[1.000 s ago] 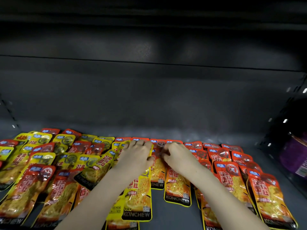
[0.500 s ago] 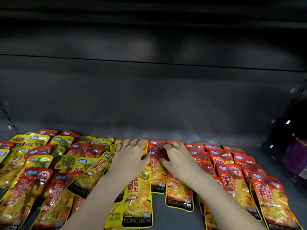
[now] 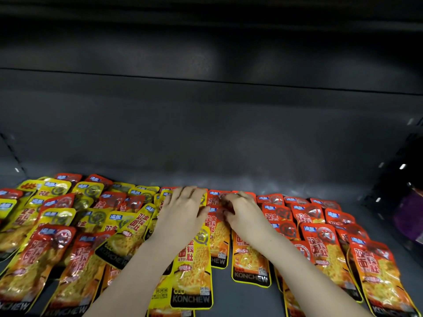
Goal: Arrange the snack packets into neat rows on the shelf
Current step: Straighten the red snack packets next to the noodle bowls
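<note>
Many flat red and yellow snack packets lie on a dark shelf (image 3: 248,300). My left hand (image 3: 183,213) rests flat, fingers straight, on the top of a yellow packet (image 3: 192,266) in the middle. Right beside it, my right hand (image 3: 246,216) has its fingers curled and pinches the upper part of a red packet (image 3: 218,239). A second red packet (image 3: 250,264) lies under my right wrist. Both hands are close together near the back row.
To the left lies a jumbled, overlapping pile of yellow and red packets (image 3: 68,225). On the right, red packets (image 3: 320,227) sit in more even overlapping rows. The shelf's back wall (image 3: 206,133) rises just behind them. Purple packaging (image 3: 409,216) stands at the far right.
Both hands stayed together on the middle packets and shifted slightly. My left hand's fingers spread flatter over the yellow packet.
</note>
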`<action>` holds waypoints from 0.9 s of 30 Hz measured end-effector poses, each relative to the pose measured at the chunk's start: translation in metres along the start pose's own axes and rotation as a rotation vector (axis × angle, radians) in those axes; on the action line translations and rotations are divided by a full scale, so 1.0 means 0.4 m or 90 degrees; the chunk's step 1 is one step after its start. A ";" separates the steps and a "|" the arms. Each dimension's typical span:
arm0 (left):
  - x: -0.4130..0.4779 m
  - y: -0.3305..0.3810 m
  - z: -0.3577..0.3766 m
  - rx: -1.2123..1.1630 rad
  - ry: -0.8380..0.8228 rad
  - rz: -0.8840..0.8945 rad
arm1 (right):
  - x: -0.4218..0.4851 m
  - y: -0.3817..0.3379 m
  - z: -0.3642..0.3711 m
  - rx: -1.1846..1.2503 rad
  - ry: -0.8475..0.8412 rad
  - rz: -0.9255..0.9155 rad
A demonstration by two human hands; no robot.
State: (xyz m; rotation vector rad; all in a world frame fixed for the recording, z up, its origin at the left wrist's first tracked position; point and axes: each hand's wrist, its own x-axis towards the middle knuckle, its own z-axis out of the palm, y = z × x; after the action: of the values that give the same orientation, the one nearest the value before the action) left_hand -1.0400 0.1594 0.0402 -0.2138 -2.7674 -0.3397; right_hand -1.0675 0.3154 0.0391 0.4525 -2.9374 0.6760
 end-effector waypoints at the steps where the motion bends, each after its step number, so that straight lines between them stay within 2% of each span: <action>1: 0.000 0.000 -0.004 -0.048 0.030 -0.003 | -0.001 0.001 0.000 0.002 0.002 -0.003; 5: 0.008 -0.006 -0.026 -0.237 0.162 -0.065 | -0.005 0.001 -0.001 0.006 0.020 -0.013; 7: 0.013 -0.013 -0.035 -0.248 0.177 -0.097 | -0.007 0.000 -0.003 0.007 0.037 -0.019; 13: 0.016 -0.028 -0.056 -0.153 0.027 -0.167 | -0.019 -0.020 -0.014 0.036 0.055 -0.056; 19: -0.053 -0.034 -0.101 -0.059 -0.041 -0.222 | -0.044 -0.049 -0.022 0.063 0.005 -0.110; 27: -0.132 -0.080 -0.119 -0.058 -0.141 -0.266 | -0.081 -0.081 -0.025 -0.089 -0.225 -0.176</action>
State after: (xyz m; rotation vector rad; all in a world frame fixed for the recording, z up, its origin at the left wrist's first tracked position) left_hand -0.9816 0.1107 0.0584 0.3311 -3.0050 -0.5782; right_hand -1.0264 0.3006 0.0563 1.0327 -3.1174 0.3857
